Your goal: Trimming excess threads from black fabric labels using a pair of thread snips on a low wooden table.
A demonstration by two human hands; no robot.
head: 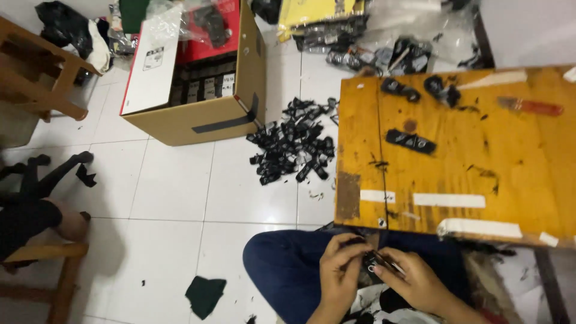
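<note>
Head view, left hand (339,273), right hand (414,279), gripping small black part (373,264), axis unclear

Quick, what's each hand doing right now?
Left hand: closed on the small black part, over the lap.
Right hand: closed on the same part, pinching it from the other side.

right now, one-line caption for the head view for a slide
Seated person's left hand and right hand work a small black part beside a worn wooden table and a floor pile of black pieces.
</note>
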